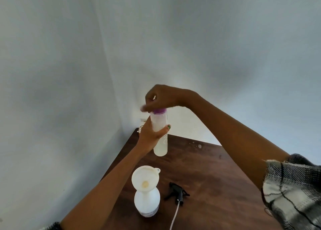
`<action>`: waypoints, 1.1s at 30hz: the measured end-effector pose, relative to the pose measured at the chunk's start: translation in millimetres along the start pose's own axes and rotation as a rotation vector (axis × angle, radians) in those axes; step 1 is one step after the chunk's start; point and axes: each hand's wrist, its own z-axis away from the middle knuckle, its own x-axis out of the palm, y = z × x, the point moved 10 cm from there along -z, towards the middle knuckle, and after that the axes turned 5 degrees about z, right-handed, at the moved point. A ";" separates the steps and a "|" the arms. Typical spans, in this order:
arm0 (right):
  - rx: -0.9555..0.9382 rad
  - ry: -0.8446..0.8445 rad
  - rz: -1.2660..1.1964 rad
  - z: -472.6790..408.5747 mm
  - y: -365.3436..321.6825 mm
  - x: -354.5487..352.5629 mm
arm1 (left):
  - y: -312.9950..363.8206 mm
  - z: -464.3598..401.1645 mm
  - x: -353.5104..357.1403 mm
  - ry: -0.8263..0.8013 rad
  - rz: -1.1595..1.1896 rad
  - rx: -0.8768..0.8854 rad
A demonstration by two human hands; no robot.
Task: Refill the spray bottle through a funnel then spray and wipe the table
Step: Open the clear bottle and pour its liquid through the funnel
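Note:
A tall translucent white refill bottle stands on the dark wooden table. My left hand grips its middle. My right hand comes down from above, fingers curled round the bottle's purple cap. Nearer to me stands the white spray bottle, upright, with a white funnel seated in its neck. The black spray head with its white dip tube lies on the table just right of the spray bottle.
The table sits in a corner between two white walls. A small light object, partly hidden, is at the table's far left corner behind my left hand. A few pale spots mark the wood at the back.

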 end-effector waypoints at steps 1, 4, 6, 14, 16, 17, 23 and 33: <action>0.012 0.064 -0.085 -0.2 -1.2 -7.0 | -0.7 0.2 0.4 -0.006 -0.003 0.003; 0.121 0.233 0.109 -0.9 7.3 -17.4 | -5.5 3.8 0.4 -0.024 -0.042 -0.025; 0.285 0.206 0.486 3.5 17.0 -12.0 | -6.4 6.0 -1.1 -0.026 -0.043 -0.029; 0.257 -0.249 0.164 2.6 -5.9 23.1 | -14.7 12.5 -7.9 -0.047 -0.048 -0.030; 0.211 -0.188 0.011 1.9 -16.0 12.3 | -14.9 12.8 -10.2 -0.054 -0.044 -0.025; 0.213 -0.126 0.058 0.4 -16.0 5.2 | -14.1 12.5 -11.1 -0.054 -0.042 -0.016; 0.248 -0.278 0.376 3.8 -5.5 27.9 | -16.0 13.1 -15.8 -0.042 -0.021 -0.020; 0.318 -0.194 0.418 11.2 6.0 17.6 | -12.2 12.9 -8.0 -0.053 -0.001 0.006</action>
